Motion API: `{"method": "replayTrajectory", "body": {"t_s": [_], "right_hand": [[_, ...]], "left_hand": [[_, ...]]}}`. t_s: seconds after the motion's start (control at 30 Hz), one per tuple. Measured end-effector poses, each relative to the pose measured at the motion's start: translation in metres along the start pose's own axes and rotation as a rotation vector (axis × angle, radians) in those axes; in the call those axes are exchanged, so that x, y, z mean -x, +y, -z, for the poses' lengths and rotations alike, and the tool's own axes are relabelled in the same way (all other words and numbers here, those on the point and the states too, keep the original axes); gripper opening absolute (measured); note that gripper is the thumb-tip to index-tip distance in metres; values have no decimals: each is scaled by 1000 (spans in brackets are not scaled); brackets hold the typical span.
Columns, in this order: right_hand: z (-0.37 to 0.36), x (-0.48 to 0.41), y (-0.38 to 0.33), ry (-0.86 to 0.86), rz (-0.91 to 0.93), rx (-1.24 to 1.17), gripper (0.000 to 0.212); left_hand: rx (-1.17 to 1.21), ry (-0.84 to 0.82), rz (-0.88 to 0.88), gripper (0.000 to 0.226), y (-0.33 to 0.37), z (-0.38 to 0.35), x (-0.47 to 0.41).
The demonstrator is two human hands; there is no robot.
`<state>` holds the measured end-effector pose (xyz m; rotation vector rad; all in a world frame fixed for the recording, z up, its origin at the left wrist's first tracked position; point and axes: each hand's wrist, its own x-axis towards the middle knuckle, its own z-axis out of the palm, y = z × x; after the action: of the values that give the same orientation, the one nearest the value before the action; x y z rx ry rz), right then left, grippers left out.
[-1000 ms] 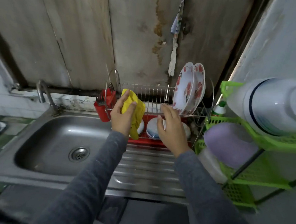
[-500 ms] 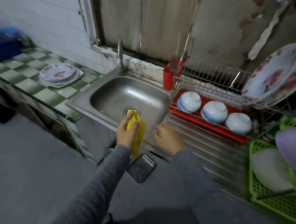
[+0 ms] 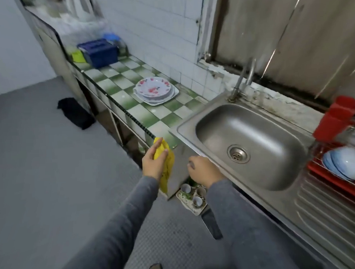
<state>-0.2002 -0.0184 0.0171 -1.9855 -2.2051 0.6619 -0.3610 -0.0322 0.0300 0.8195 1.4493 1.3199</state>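
My left hand [image 3: 153, 162] grips a yellow cloth [image 3: 165, 165] that hangs down in front of the counter's edge. My right hand [image 3: 204, 170] hovers beside it near the front left corner of the steel sink [image 3: 249, 143], fingers curled with nothing in them. A stack of flowered plates [image 3: 154, 90] sits on the green checked counter [image 3: 129, 104] to the left of the sink. Both arms wear grey sleeves.
A tap [image 3: 243, 79] stands behind the sink. At right are a red cutlery holder [image 3: 336, 117] and a red drainer tray with blue-white bowls [image 3: 346, 162]. A blue crate [image 3: 99, 52] sits far back on the counter. Cups on a tray [image 3: 192, 195] stand below the sink.
The view has swung left from the dish rack to the sink and checked counter. Both hands came away from the rack and drew back to the counter's front edge, the left still holding the cloth.
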Motion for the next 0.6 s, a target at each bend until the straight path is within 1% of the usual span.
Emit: {"method": "replayTrajectory", "body": {"t_s": [0.13, 0.27, 0.47, 0.6], "right_hand": [[-5, -48, -45, 1, 33, -17, 28], [-4, -96, -80, 9, 57, -30, 28], [-7, -178, -113, 1, 84, 3, 36], [-13, -242, -124, 5, 62, -17, 34]], "left_hand": [[3, 22, -25, 44, 14, 40, -47], [4, 52, -38, 43, 31, 65, -92], [3, 91, -10, 42, 43, 82, -175], [-43, 96, -14, 42, 46, 87, -243]]}}
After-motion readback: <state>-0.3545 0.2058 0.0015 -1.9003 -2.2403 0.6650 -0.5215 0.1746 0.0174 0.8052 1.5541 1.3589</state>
